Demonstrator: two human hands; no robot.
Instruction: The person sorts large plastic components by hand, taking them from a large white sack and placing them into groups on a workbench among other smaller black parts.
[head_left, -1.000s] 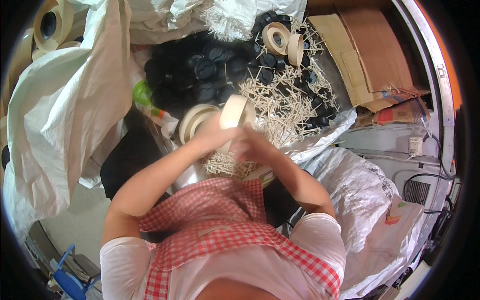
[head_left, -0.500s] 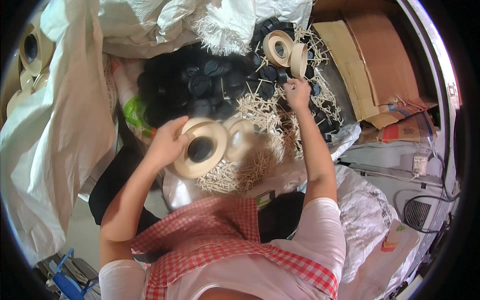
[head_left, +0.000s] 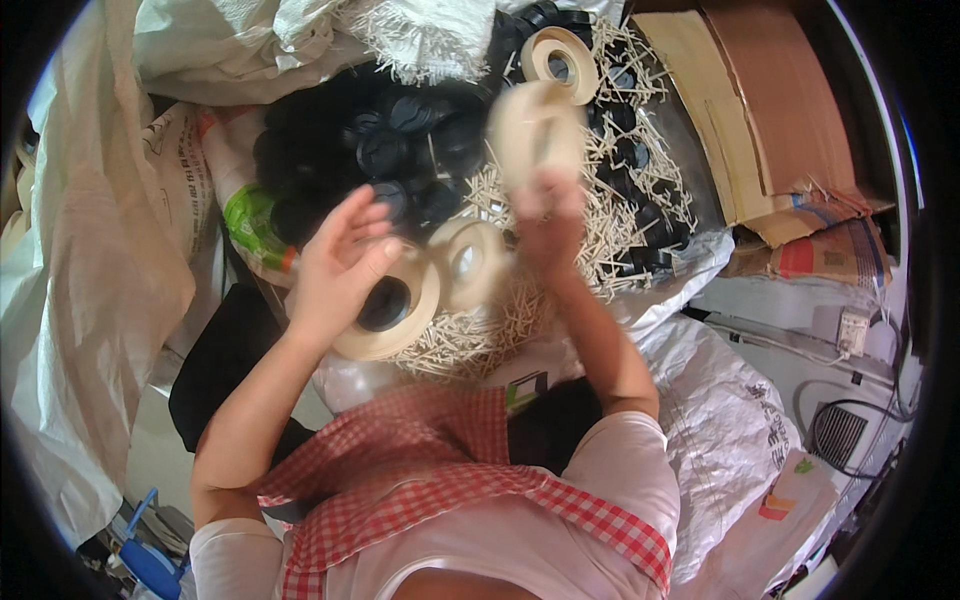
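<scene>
Blurred by motion, my right hand (head_left: 548, 215) grips a cream ring (head_left: 512, 130) and holds it up over the pile of small off-white sticks (head_left: 600, 240). My left hand (head_left: 345, 255) is open, its fingers spread and thumb apart, above a second cream ring (head_left: 415, 320) with a black round piece (head_left: 384, 303) in its middle. Beside that one, a paler cream ring (head_left: 468, 262) lies on the sticks. Black round caps (head_left: 385, 152) are heaped beyond my left hand. At the far side another cream ring (head_left: 590, 75) rests on black caps.
A white woven sack (head_left: 80, 280) hangs at the left, and more white sacking (head_left: 230, 50) borders the back. Brown cardboard (head_left: 770, 110) stands at the right, above a grey machine casing (head_left: 800, 320) with a black cable (head_left: 815, 410). Another white sack (head_left: 720, 390) lies near my right arm.
My right hand has lifted a cream ring from the far right and brought it leftward and nearer. My left hand has let go of its ring and opened.
</scene>
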